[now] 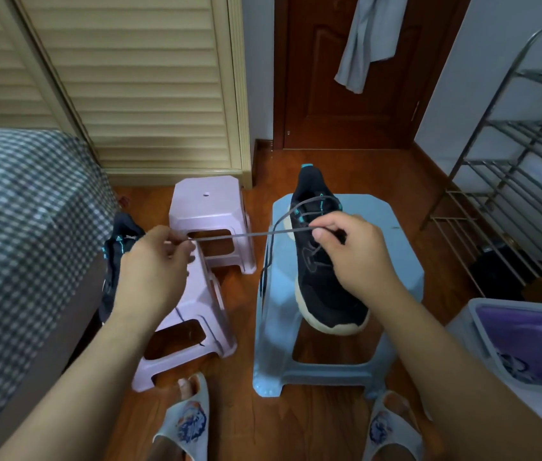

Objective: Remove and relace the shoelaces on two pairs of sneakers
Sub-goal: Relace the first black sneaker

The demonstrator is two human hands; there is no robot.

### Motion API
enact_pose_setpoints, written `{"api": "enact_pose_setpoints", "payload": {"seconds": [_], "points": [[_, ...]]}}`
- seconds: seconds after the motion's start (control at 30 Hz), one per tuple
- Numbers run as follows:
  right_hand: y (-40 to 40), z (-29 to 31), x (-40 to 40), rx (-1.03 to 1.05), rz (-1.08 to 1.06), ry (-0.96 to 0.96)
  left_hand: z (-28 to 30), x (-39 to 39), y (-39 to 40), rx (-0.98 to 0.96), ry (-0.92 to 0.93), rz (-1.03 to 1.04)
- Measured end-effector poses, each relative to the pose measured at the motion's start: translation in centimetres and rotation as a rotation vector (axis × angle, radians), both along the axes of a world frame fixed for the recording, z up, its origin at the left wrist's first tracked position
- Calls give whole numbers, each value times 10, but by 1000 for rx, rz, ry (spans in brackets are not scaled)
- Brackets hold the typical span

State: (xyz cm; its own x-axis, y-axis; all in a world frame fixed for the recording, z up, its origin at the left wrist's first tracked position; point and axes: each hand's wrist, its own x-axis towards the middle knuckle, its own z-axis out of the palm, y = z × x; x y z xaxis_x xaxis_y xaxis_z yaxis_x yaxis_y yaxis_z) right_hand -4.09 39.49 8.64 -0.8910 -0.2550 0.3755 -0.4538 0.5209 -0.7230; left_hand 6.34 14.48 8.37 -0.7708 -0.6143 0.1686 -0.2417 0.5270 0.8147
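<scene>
Two black sneakers show, one on each side. At far left, beside the checked bed (13, 207), one sneaker (115, 261) lies partly hidden behind the left hand (153, 261), whose fingers are curled and pinch the end of a grey shoelace (246, 233). Two pink stools (209, 207) stand in the middle, one near and one farther off. The shoelace runs taut from the left hand rightward to the right hand (352, 251), which pinches it over the second sneaker (326, 274). That sneaker rests on one blue stool (396, 234), toe toward the viewer, with the shoelace still threaded through its upper eyelets and one strand hanging down the stool's left edge. Two slippered feet (186, 424) sit near on the wooden floor. One metal rack (512, 168) stands at far right.
</scene>
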Motion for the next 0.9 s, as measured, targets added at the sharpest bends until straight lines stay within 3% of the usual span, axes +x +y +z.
{"api": "enact_pose_setpoints", "payload": {"seconds": [0.17,0.23,0.33,0.43,0.53,0.6,0.67,0.73,0.77,0.83,0.9], "points": [[-3,-2,-4,24,30,-70,10,-8,-7,855,499,171],[-3,-3,-2,46,50,-63,7,-13,-17,1153,606,231],[0,-1,-3,46,76,-37,-7,-21,-31,1455,621,308],[4,-3,-5,-62,58,-119,-17,-22,-45,1600,675,358],[8,-3,-2,-262,90,-292,-28,-20,-58,1589,703,419],[11,-5,-2,-203,107,-262,-26,-18,-55,1518,684,377],[10,-5,2,4,128,-127,-9,-11,-32,1256,610,150],[7,4,12,58,130,-41,15,-1,7,928,530,-182],[6,12,20,-14,159,-75,25,3,27,817,498,-346],[3,29,38,-208,324,-326,36,7,61,633,393,-628],[-2,37,53,-231,499,-567,33,9,83,493,269,-782]]}}
